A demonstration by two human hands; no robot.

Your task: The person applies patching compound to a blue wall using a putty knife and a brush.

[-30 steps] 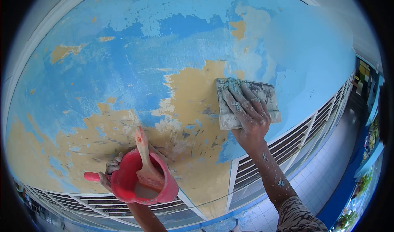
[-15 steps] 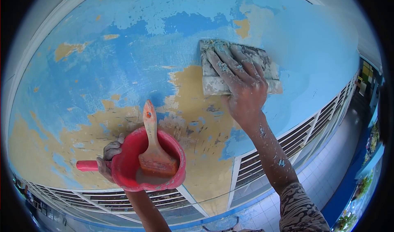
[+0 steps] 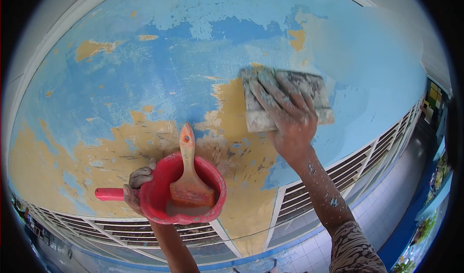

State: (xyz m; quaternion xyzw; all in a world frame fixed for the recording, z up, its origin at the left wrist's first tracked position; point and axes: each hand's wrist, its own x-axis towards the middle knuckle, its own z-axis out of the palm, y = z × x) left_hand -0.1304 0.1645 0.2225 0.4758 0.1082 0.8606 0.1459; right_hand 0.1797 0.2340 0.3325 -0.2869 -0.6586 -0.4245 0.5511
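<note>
My right hand [image 3: 296, 123] grips a wide, paint-smeared flat scraper [image 3: 258, 122], its fingers spread over the plate and its thumb beneath. The scraper lies against the peeling wall [image 3: 140, 75], beside a bare yellowish patch. Paint flakes cling to my right forearm. Lower left, my left hand [image 3: 137, 181] is closed around the handle of a red plastic dipper [image 3: 158, 188], close to the bowl. A broad paintbrush [image 3: 189, 176] leans inside it with its handle up and its bristles in murky liquid.
Slatted louvre windows [image 3: 309, 195] run below the painted wall on both sides. White molding [image 3: 46, 46] borders the wall at upper left. A tiled floor [image 3: 314, 249] shows at the bottom, with plants [image 3: 425, 229] at the far right.
The scraper has slid down the wall with my right hand, uncovering a small yellow spot above its top edge. The view has shifted slightly; the dipper and brush stay in my left hand's hold.
</note>
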